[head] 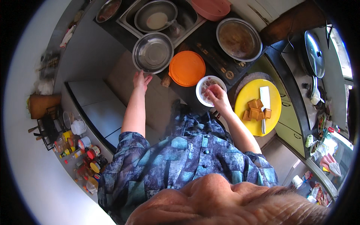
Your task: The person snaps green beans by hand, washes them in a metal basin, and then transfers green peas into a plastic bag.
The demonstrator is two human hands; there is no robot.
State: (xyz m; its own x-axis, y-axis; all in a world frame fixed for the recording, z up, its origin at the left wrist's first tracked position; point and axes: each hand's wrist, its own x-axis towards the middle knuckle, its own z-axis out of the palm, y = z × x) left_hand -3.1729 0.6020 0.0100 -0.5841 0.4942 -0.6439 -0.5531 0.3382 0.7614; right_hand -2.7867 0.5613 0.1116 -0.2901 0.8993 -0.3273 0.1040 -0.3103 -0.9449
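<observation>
A stainless steel bowl (153,53) stands at the counter's edge, and my left hand (142,81) touches its near rim with the fingers apart. My right hand (216,95) reaches into a white bowl (199,98) that holds small reddish pieces; its fingers are bent, and whether they pinch a piece is hidden. Between the two bowls lies a round orange plastic lid (187,68). Right of my right hand is a yellow cutting board (271,119), bearing a cleaver (264,95) and several brown blocks of food (254,111).
Beyond the bowls, a metal sink (128,18) holds a basin (156,15) with pale contents. A large metal bowl of brownish liquid (239,39) stands beside the stove (218,60). A pink basin (212,8) is behind. Jars (94,152) crowd the left side.
</observation>
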